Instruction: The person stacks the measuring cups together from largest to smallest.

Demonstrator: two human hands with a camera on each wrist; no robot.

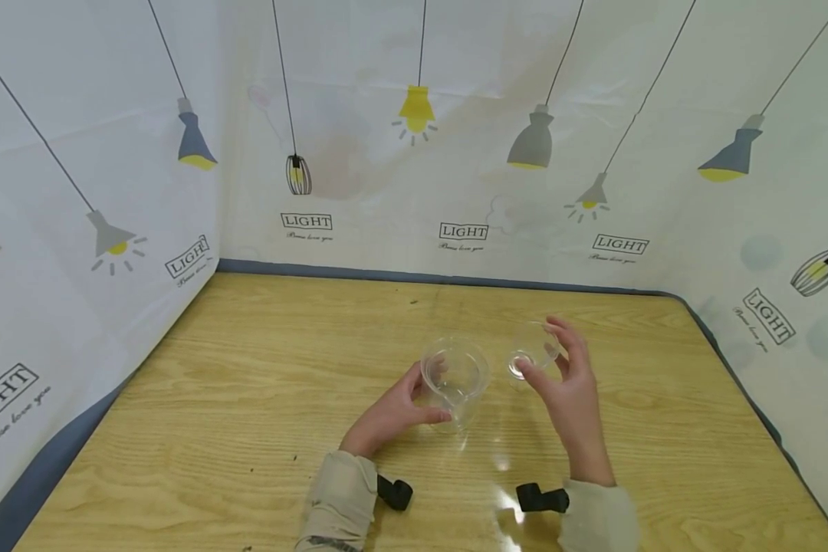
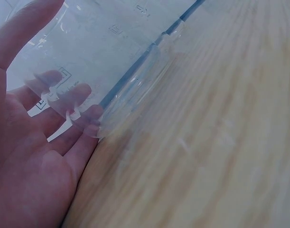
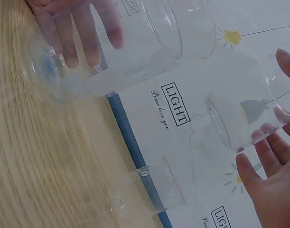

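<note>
1. From my end, the step in hand looks like steadying two see-through vessels at once; I would want light, even pressure, since thin clear walls would probably flex or slip if squeezed from one side.
2. The large clear cup point(image 1: 458, 376) is near the middle of the surface point(image 1: 262, 383), well back from its right edge; I cannot tell whether its base touches the wood.
3. The left hand point(image 1: 400, 408) clasps that cup: thumb on the near side, fingers curled behind the wall, spread about as wide as the cup. I would leave this wrist quiet and let it act as the brace.
4. The small clear cup point(image 1: 533, 346) is just to the right, toward the far right corner, apart from the large one.
5. The right hand point(image 1: 571, 383) pinches it, thumb by the round base, fingers on the opposite side, the gap as wide as the cup.
6. I would judge clearance by rims and glints, because clear walls vanish against wood. Another clear shape point(image 3: 168, 187) shows in the right wrist view; I cannot place it from the head view.
</note>
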